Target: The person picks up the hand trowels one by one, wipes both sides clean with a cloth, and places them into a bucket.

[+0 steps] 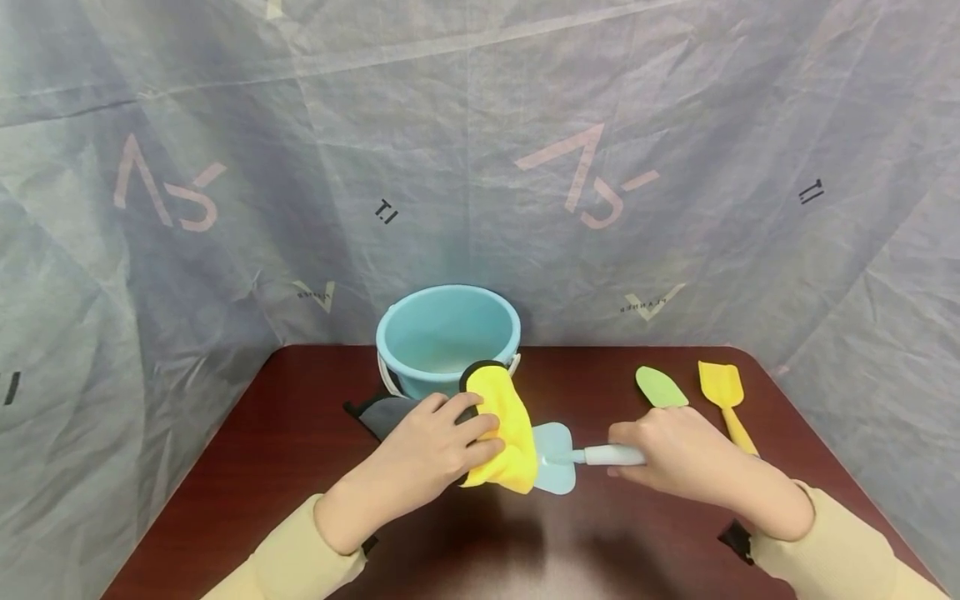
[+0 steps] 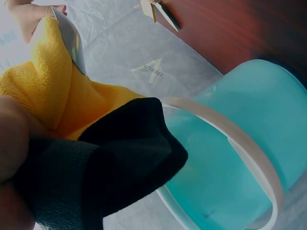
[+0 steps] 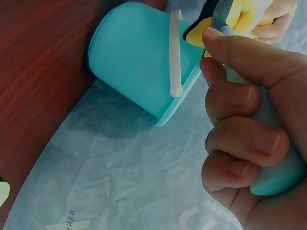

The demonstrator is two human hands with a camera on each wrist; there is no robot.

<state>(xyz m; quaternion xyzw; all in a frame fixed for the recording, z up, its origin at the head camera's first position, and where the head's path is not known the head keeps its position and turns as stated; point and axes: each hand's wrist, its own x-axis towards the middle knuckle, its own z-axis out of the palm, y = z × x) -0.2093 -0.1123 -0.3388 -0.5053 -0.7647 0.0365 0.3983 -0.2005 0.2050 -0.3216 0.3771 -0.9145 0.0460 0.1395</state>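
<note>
My left hand (image 1: 423,446) grips a two-sided cloth (image 1: 508,425), yellow on one face and dark grey with black edging on the other. Part of the cloth lies against the blade of a toy shovel (image 1: 555,479), which is light blue with a pale handle. In my right hand (image 1: 682,450) is that handle, with the fingers curled round it, as the right wrist view shows. The cloth hides part of the blade. Dark folds of the cloth (image 2: 129,158) hang below my left hand in the left wrist view.
A light blue bucket (image 1: 393,367) with a white handle stands behind my left hand, at the table's back edge. Toward the back right lie a green shovel-like piece (image 1: 660,387) and a yellow toy shovel (image 1: 722,385). A grey printed sheet (image 1: 465,167) hangs behind the dark red table (image 1: 247,442).
</note>
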